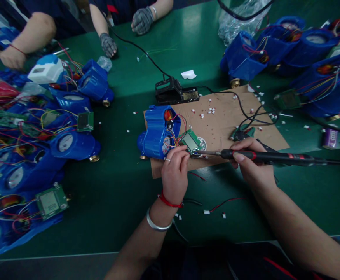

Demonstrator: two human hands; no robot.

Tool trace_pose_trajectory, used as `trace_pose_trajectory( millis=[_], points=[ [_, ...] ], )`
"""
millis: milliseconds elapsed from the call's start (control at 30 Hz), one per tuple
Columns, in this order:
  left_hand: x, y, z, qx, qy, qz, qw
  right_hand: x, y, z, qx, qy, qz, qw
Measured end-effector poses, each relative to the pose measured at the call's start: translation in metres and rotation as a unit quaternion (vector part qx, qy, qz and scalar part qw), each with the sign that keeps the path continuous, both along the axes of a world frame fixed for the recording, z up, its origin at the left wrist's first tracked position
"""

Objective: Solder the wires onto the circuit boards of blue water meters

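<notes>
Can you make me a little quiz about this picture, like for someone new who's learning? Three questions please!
1. Pick one: which hand holds the soldering iron? A) left B) right

2. True or false: the circuit board near the left hand is red.

3. Fill the gap: the meter just left of that circuit board is mostly ____.

Key:
1. B, the right hand.
2. False; it is green.
3. Blue.
</notes>
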State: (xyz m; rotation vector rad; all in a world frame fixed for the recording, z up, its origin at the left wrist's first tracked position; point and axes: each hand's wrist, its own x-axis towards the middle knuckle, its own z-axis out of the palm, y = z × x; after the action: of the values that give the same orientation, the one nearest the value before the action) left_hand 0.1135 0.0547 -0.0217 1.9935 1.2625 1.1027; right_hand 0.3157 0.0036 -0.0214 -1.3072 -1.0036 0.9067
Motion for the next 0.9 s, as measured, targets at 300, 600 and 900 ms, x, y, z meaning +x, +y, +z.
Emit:
trace_pose_trajectory(
  millis=[300, 600, 900],
  points=[
    [0.0001, 0.0009, 0.0001, 0.000, 0.000, 0.000, 1.000, -0.0021, 0.0014, 0.0015, -0.011, -0.022, 0.001, 1.000],
    [0.0017, -0.0001, 0.0010, 0.000, -0.005, 0.004, 1.000, -0.0014, 0.0016, 0.0012, -0.013, -0.025, 0.001, 1.000],
    [0.0013, 0.0004, 0.0009, 0.003, 0.001, 0.004, 1.000, -0.0023, 0.0024, 0.0020, -0.019, -0.011, -0.003, 1.000]
  ],
)
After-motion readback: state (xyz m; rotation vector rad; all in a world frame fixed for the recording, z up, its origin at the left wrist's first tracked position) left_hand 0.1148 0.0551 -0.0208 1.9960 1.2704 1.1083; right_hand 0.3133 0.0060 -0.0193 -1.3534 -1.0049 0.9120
